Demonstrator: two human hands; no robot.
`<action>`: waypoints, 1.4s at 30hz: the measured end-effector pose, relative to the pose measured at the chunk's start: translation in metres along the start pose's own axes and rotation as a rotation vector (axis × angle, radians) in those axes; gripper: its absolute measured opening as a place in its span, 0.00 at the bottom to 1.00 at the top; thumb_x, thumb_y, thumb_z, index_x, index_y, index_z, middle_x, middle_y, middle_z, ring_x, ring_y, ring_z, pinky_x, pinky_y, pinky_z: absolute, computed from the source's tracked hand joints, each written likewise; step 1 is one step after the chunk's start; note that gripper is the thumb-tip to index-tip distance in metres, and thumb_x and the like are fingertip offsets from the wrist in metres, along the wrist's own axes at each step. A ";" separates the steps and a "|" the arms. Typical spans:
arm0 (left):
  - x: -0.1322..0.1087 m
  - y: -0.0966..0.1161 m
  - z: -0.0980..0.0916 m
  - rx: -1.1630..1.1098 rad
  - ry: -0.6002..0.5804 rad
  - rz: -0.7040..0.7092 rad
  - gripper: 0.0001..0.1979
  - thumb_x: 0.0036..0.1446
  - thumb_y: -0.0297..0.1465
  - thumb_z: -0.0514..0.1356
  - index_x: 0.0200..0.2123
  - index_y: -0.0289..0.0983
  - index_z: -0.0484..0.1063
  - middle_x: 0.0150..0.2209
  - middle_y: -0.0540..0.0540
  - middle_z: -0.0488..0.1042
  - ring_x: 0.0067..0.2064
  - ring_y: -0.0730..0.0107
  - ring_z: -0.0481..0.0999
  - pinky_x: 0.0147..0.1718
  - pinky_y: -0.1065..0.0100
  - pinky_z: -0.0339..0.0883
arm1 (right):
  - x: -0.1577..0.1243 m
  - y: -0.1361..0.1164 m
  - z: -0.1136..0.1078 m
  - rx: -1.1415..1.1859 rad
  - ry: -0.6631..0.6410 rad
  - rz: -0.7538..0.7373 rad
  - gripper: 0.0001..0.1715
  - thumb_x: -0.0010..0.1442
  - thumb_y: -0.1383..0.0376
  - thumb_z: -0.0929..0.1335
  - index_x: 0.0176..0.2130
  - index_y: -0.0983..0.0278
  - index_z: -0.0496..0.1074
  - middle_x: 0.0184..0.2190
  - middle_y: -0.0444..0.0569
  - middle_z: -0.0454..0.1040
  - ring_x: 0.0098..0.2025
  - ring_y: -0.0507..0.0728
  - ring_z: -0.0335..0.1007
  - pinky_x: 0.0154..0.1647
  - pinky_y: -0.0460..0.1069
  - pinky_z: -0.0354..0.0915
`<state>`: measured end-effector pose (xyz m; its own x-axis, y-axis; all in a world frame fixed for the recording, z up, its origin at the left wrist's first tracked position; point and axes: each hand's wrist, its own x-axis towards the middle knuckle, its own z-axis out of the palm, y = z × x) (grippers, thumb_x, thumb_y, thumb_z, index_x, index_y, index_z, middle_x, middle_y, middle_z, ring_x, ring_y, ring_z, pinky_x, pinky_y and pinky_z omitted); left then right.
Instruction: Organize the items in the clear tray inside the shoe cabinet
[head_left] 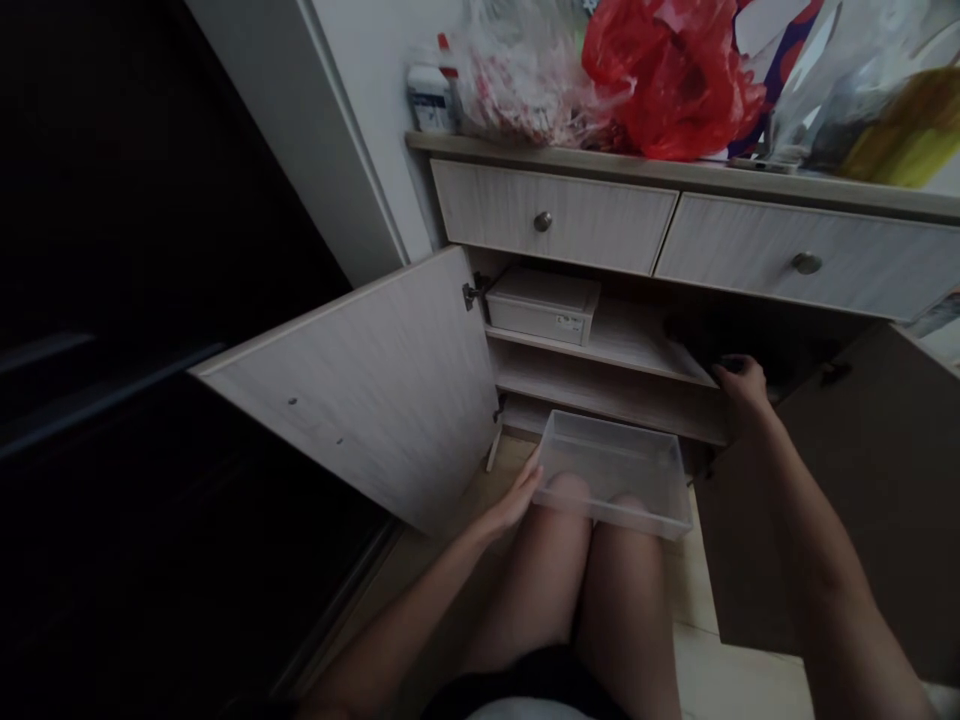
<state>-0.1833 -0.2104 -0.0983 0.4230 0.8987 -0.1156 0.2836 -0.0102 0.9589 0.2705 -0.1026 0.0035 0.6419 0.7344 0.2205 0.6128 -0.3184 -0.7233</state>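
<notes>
The left arm is reaching forward low from the bottom of the view, with the left hand angling inward and its fingers extending. The right arm is stretching upward along the right side, with the right hand curling downward at the knuckles.

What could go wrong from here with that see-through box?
The clear plastic bin might slip: the left hand touches only its side, and it seems to rest on the legs. The right hand is at the front edge of a shelf, so a careless move could possibly shift the white lidded box there. The open cabinet door beside the left arm could also get bumped.
</notes>
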 end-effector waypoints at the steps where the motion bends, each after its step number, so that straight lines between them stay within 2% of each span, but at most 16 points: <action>1: 0.001 -0.001 0.000 -0.013 -0.001 -0.001 0.34 0.66 0.53 0.45 0.70 0.46 0.54 0.66 0.44 0.64 0.70 0.54 0.56 0.62 0.49 0.60 | -0.014 0.002 -0.004 0.130 -0.067 -0.051 0.24 0.51 0.56 0.72 0.45 0.66 0.72 0.36 0.54 0.75 0.41 0.62 0.73 0.42 0.55 0.70; 4: 0.004 -0.006 0.002 -0.041 -0.021 -0.016 0.38 0.64 0.56 0.44 0.71 0.44 0.50 0.70 0.44 0.57 0.71 0.54 0.53 0.64 0.50 0.57 | -0.071 0.011 -0.013 0.360 -0.314 -0.253 0.29 0.48 0.51 0.73 0.44 0.64 0.71 0.38 0.52 0.76 0.39 0.60 0.73 0.41 0.53 0.70; 7: 0.007 -0.010 0.003 -0.055 -0.005 -0.015 0.40 0.64 0.56 0.45 0.72 0.42 0.50 0.71 0.43 0.54 0.71 0.53 0.52 0.65 0.49 0.54 | -0.126 0.018 -0.015 0.335 -0.491 -0.446 0.25 0.52 0.51 0.71 0.45 0.63 0.70 0.41 0.51 0.76 0.42 0.59 0.73 0.45 0.53 0.69; 10: 0.007 -0.011 0.003 -0.074 0.013 0.002 0.38 0.64 0.55 0.47 0.71 0.42 0.52 0.69 0.42 0.57 0.69 0.51 0.57 0.64 0.47 0.56 | -0.158 0.023 -0.007 0.228 -0.574 -0.554 0.19 0.56 0.56 0.68 0.45 0.62 0.68 0.41 0.51 0.76 0.41 0.58 0.73 0.46 0.53 0.68; 14: 0.008 -0.014 0.002 -0.040 0.005 -0.019 0.40 0.64 0.57 0.48 0.72 0.43 0.49 0.70 0.42 0.55 0.68 0.48 0.59 0.63 0.47 0.58 | -0.168 0.024 0.009 0.079 -0.598 -0.722 0.16 0.56 0.66 0.66 0.46 0.63 0.67 0.43 0.53 0.76 0.43 0.59 0.73 0.47 0.53 0.68; 17: 0.010 -0.018 0.001 -0.002 -0.018 -0.033 0.44 0.62 0.60 0.45 0.73 0.43 0.43 0.73 0.44 0.46 0.71 0.49 0.52 0.65 0.48 0.54 | -0.167 0.018 0.021 -0.042 -0.625 -0.815 0.17 0.56 0.71 0.66 0.46 0.64 0.67 0.44 0.55 0.75 0.47 0.60 0.72 0.49 0.53 0.66; 20: 0.012 -0.020 -0.002 -0.012 -0.036 -0.017 0.47 0.60 0.63 0.45 0.73 0.44 0.40 0.74 0.47 0.40 0.73 0.51 0.44 0.68 0.49 0.47 | -0.167 0.010 0.030 -0.242 -0.612 -0.828 0.17 0.56 0.74 0.66 0.47 0.66 0.68 0.46 0.57 0.74 0.48 0.60 0.70 0.50 0.52 0.64; 24: 0.014 -0.021 -0.007 -0.035 -0.080 0.011 0.51 0.57 0.64 0.47 0.74 0.41 0.40 0.74 0.46 0.37 0.74 0.53 0.37 0.70 0.54 0.38 | -0.167 -0.002 0.035 -0.557 -0.581 -0.825 0.18 0.58 0.73 0.66 0.49 0.66 0.69 0.47 0.57 0.73 0.48 0.61 0.69 0.49 0.51 0.61; 28: 0.018 -0.022 -0.007 -0.068 -0.108 0.025 0.53 0.56 0.65 0.48 0.74 0.41 0.40 0.74 0.46 0.35 0.74 0.53 0.37 0.70 0.54 0.38 | -0.173 -0.010 0.038 -0.751 -0.529 -0.918 0.12 0.62 0.70 0.65 0.46 0.65 0.73 0.45 0.59 0.73 0.51 0.64 0.65 0.50 0.54 0.58; 31: 0.022 -0.024 -0.006 -0.051 -0.071 0.032 0.54 0.54 0.66 0.47 0.74 0.40 0.40 0.74 0.45 0.37 0.74 0.55 0.36 0.70 0.56 0.35 | -0.176 -0.015 0.041 -0.832 -0.539 -0.980 0.14 0.64 0.71 0.63 0.45 0.67 0.75 0.45 0.61 0.73 0.52 0.64 0.65 0.49 0.54 0.57; 34: 0.023 -0.025 -0.006 -0.051 -0.070 0.013 0.55 0.54 0.67 0.47 0.74 0.39 0.40 0.74 0.44 0.38 0.74 0.55 0.38 0.70 0.56 0.35 | -0.157 -0.023 0.036 -0.810 -0.639 -0.990 0.14 0.61 0.64 0.69 0.46 0.67 0.76 0.45 0.59 0.74 0.49 0.64 0.66 0.49 0.53 0.58; 36: 0.022 -0.025 -0.007 -0.053 -0.084 0.002 0.55 0.54 0.67 0.47 0.74 0.39 0.40 0.74 0.44 0.38 0.74 0.54 0.39 0.70 0.54 0.38 | -0.123 -0.028 0.025 -0.722 -0.585 -0.914 0.17 0.61 0.58 0.70 0.47 0.65 0.75 0.45 0.57 0.74 0.48 0.63 0.67 0.49 0.52 0.59; 37: 0.022 -0.026 -0.007 -0.052 -0.088 0.000 0.54 0.54 0.66 0.47 0.74 0.39 0.40 0.74 0.44 0.38 0.74 0.53 0.39 0.70 0.53 0.39 | -0.101 -0.029 0.017 -0.683 -0.490 -0.838 0.18 0.63 0.57 0.67 0.48 0.64 0.75 0.45 0.57 0.74 0.48 0.62 0.68 0.48 0.52 0.59; 38: 0.021 -0.026 -0.008 -0.050 -0.091 -0.004 0.54 0.54 0.66 0.47 0.74 0.40 0.40 0.74 0.44 0.38 0.74 0.52 0.40 0.70 0.52 0.41 | -0.078 -0.029 0.009 -0.674 -0.337 -0.735 0.18 0.66 0.58 0.64 0.50 0.66 0.74 0.47 0.59 0.73 0.49 0.63 0.68 0.49 0.53 0.59; 40: 0.019 -0.026 -0.009 -0.045 -0.093 -0.018 0.53 0.55 0.66 0.47 0.74 0.41 0.41 0.74 0.44 0.38 0.73 0.50 0.41 0.69 0.50 0.43 | -0.030 -0.024 -0.005 -0.703 -0.059 -0.458 0.22 0.68 0.60 0.61 0.52 0.71 0.72 0.50 0.66 0.71 0.53 0.67 0.65 0.50 0.56 0.60; 42: 0.018 -0.025 -0.009 -0.033 -0.084 -0.021 0.51 0.56 0.65 0.47 0.73 0.42 0.42 0.73 0.45 0.39 0.73 0.49 0.41 0.69 0.50 0.42 | 0.008 -0.014 -0.011 -0.721 0.016 -0.238 0.21 0.67 0.66 0.60 0.55 0.74 0.69 0.52 0.69 0.69 0.56 0.70 0.63 0.52 0.59 0.60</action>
<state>-0.1908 -0.1902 -0.1217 0.4879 0.8589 -0.1558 0.2657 0.0239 0.9638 0.2722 -0.0991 0.0222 0.4580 0.8253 0.3303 0.8816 -0.4694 -0.0494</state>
